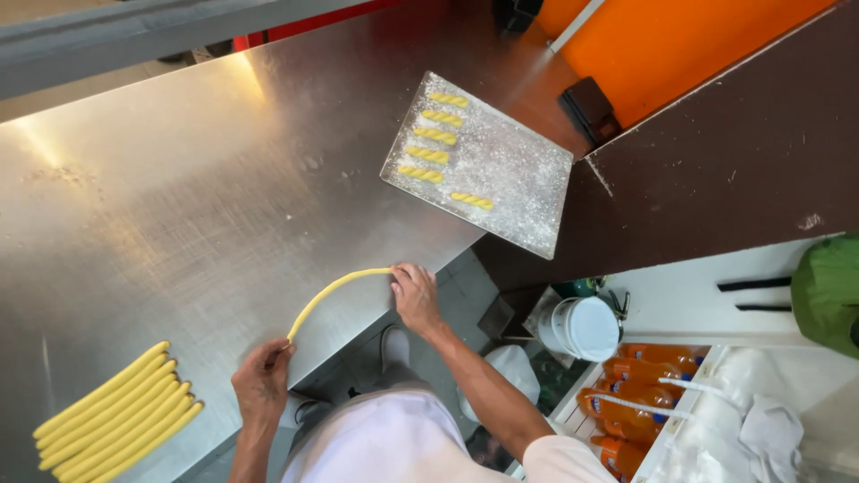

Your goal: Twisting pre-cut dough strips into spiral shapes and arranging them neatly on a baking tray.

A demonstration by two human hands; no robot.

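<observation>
On the steel table (179, 197), a long yellow dough rope (333, 292) arches between both hands near the front edge. The left hand (261, 386) pinches one end between closed fingers; the right hand (415, 295) lies flat with fingers together on the other end. More dough ropes (116, 413) lie stacked at the lower left. A floured tray (519, 179) holds six twisted pieces (428, 154). Below the table stand orange bottles (631, 398) and a white bucket (586, 326).
</observation>
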